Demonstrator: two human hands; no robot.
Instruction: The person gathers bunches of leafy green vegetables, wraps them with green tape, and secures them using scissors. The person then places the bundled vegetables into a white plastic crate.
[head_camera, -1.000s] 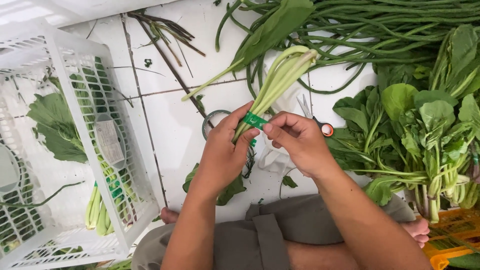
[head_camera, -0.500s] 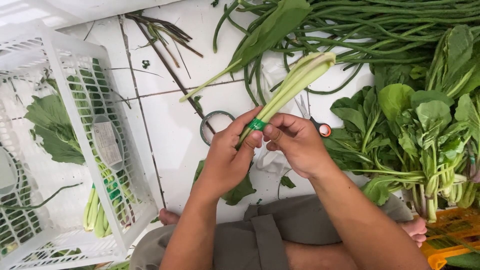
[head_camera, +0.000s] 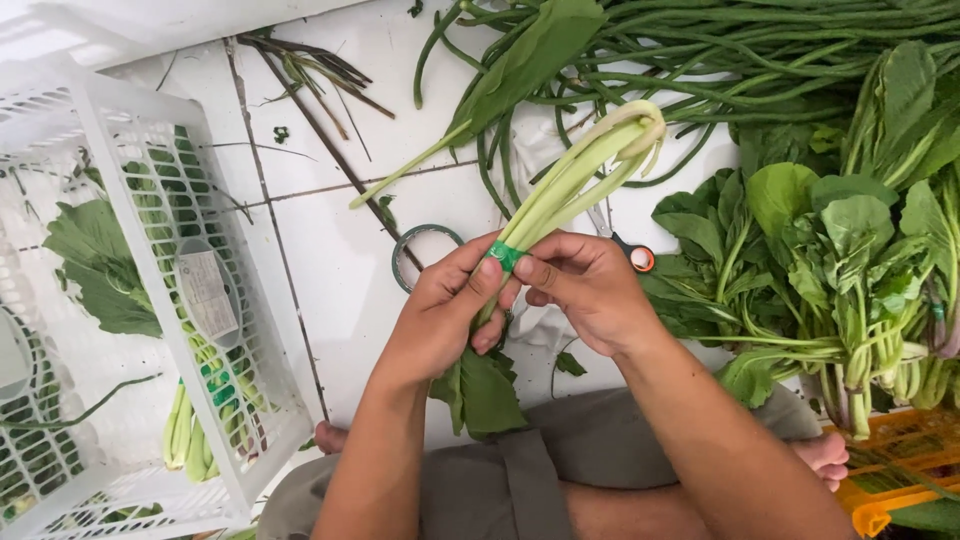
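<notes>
White tiles (head_camera: 330, 250) behind, both hands' fingers (head_camera: 480, 285) pinch banded stalks (head_camera: 570, 180) (leaves half hidden).

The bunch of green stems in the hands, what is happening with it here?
A seated person holds a bunch of stems in both hands. The left hand and right hand pinch a green tape band around it. A tape roll lies on the white floor. Loose greens lie at the right, and a white crate holds bunches at the left.

white crate (head_camera: 150, 300) left | long beans (head_camera: 760, 40) top | leafy greens (head_camera: 830, 250) right | tape roll (head_camera: 415, 250) centre
</notes>
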